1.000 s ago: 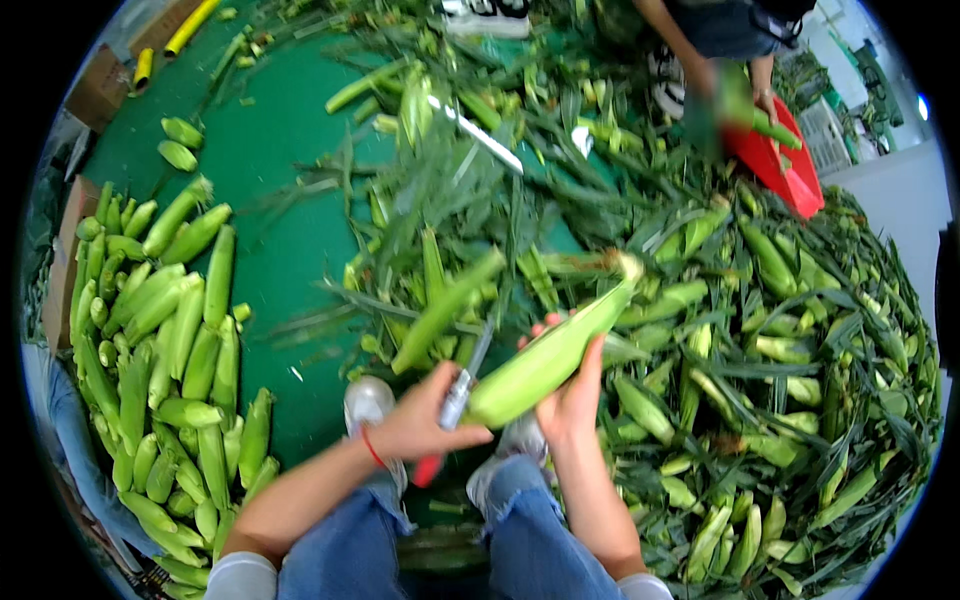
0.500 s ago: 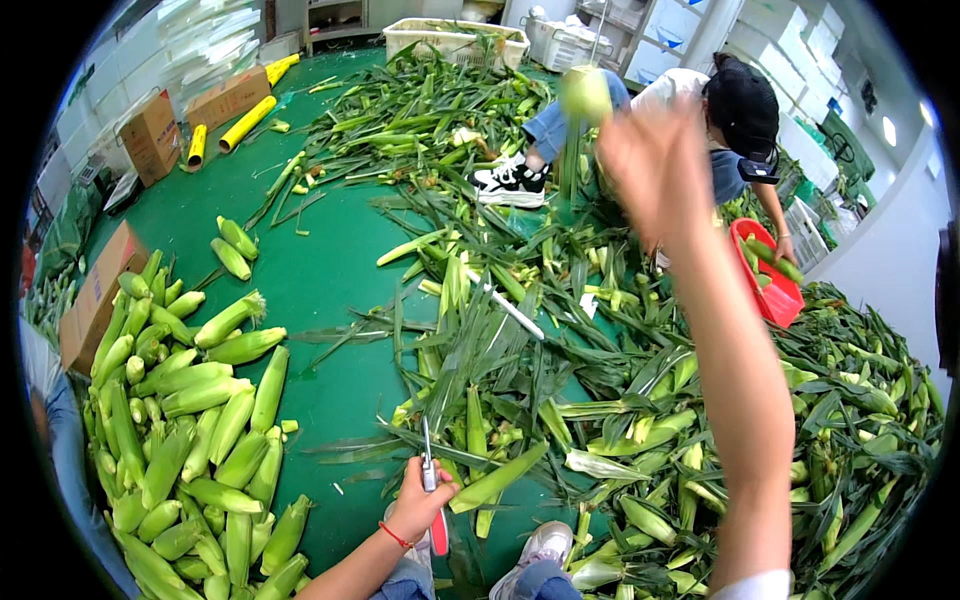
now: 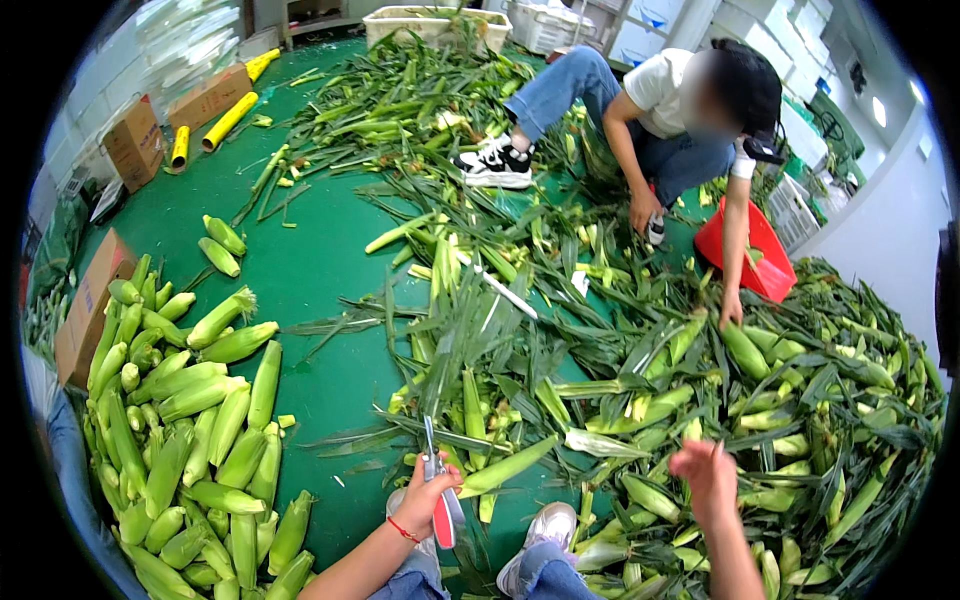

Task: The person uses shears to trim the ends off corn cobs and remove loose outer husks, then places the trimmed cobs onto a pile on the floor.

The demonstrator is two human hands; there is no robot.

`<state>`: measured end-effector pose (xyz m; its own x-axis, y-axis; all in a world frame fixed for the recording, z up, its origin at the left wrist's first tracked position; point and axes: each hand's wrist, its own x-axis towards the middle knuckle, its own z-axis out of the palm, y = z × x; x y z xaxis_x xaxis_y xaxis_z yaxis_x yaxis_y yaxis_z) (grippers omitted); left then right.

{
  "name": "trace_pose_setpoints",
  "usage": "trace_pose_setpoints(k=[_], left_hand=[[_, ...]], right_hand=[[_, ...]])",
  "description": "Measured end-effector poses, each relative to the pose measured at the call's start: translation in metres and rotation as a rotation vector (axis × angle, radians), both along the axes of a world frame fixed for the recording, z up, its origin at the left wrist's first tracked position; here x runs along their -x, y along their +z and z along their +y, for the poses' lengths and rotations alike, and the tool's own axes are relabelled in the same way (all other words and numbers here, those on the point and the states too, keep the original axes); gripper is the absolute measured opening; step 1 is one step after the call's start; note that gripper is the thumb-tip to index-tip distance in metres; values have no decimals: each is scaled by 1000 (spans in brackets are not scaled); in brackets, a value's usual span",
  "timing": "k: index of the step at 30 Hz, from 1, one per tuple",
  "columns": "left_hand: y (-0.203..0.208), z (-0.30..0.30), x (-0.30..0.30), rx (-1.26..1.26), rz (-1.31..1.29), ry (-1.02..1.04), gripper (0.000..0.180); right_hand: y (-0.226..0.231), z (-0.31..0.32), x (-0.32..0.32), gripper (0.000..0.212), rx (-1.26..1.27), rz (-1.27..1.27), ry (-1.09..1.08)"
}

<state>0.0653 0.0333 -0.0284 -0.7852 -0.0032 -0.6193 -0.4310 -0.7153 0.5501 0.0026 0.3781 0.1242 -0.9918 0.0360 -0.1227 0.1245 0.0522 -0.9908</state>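
My left hand (image 3: 420,495) is wrapped round pruning shears (image 3: 443,525) with red and white handles, blades pointing away from me. The shears are above the green floor, between my shoes. Over the near edge of the heap of unhusked corn (image 3: 840,440) on the right, my right hand (image 3: 708,485) hovers with bent fingers apart and nothing visible in it. An ear of corn (image 3: 510,467) lies just right of the shears, among cut husk leaves (image 3: 470,350). To the left is a pile of trimmed corn ears (image 3: 190,420).
A co-worker (image 3: 660,110) squats at the far right, one hand on an ear of corn (image 3: 743,350) beside a red scoop-like container (image 3: 765,262). A white rod (image 3: 505,290) lies on the leaves. Cardboard boxes (image 3: 133,140) and yellow rolls (image 3: 229,121) stand far left; a white crate (image 3: 385,32) is behind.
My right hand has come down from its raised, far reach to the heap. The blurred ear near it is out of sight. The co-worker's hand has moved from the red container to the corn.
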Motion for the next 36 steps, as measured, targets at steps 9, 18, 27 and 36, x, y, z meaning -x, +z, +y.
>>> trace_pose_setpoints(k=[9,18,27,36], left_hand=[[-5,3,-9,-101,-78,-169,49],[6,25,-12,-47,-112,-370,57],[10,25,-9,76,-153,-416,61],[3,20,-6,104,-160,-375,56]], right_hand=[[-129,41,-216,22,-830,-499,177],[-178,43,-193,25,-1248,-168,485],[-185,67,-65,17,-1391,20,148],[-153,27,-11,30,-270,-237,-151]])
